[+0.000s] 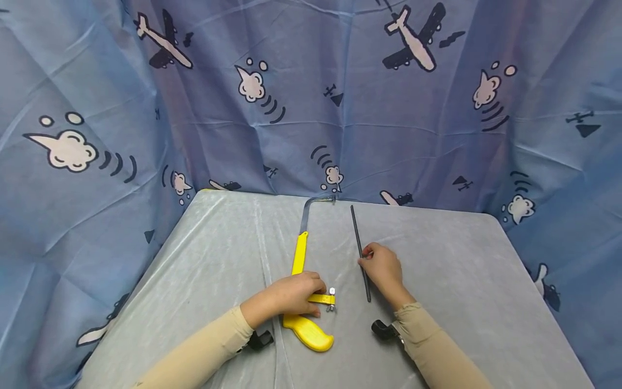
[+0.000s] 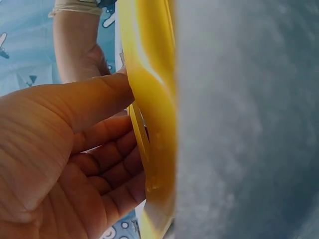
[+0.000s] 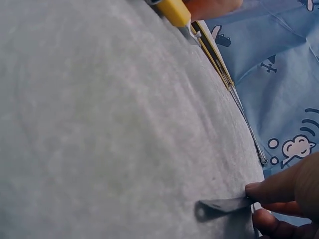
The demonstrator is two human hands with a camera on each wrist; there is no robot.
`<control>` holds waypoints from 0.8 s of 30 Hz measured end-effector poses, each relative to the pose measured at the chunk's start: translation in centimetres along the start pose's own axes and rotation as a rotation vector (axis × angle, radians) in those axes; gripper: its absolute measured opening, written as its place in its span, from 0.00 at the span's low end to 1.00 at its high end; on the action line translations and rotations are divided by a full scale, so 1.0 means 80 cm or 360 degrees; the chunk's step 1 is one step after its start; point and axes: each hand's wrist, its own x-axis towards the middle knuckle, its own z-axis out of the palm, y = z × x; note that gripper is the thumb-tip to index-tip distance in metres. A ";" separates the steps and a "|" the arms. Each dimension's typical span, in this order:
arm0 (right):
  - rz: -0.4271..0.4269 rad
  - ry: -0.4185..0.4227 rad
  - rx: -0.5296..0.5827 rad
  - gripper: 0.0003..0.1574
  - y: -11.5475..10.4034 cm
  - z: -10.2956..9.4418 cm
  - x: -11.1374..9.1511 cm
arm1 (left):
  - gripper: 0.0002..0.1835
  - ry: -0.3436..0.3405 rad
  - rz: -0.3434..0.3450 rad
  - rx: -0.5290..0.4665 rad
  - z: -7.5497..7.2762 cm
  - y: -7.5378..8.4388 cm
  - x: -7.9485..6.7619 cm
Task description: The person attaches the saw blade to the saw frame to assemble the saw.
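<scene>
A yellow-handled hacksaw frame point(image 1: 299, 253) lies on the table with its grey metal bow reaching toward the far edge. My left hand point(image 1: 297, 293) grips it just above the handle point(image 1: 311, 335), thumb on one side of the yellow part and fingers on the other in the left wrist view. A short yellow arm with a pin and wing nut point(image 1: 331, 308) sticks out beside the fingers. To its right, my right hand point(image 1: 384, 268) pinches a thin dark hacksaw blade point(image 1: 356, 229) near its middle. The blade's end hole point(image 3: 201, 211) shows in the right wrist view.
A grey cloth covers the table point(image 1: 452, 270). Blue curtains point(image 1: 301, 97) printed with planes and clouds hang close behind and at both sides. Black wrist mounts point(image 1: 384, 329) sit under the sleeves near the table surface.
</scene>
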 end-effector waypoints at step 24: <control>0.0408 -0.0659 0.1076 0.31 0.003 -0.014 0.017 | 0.09 0.0030 0.0054 0.0012 0.005 -0.006 0.009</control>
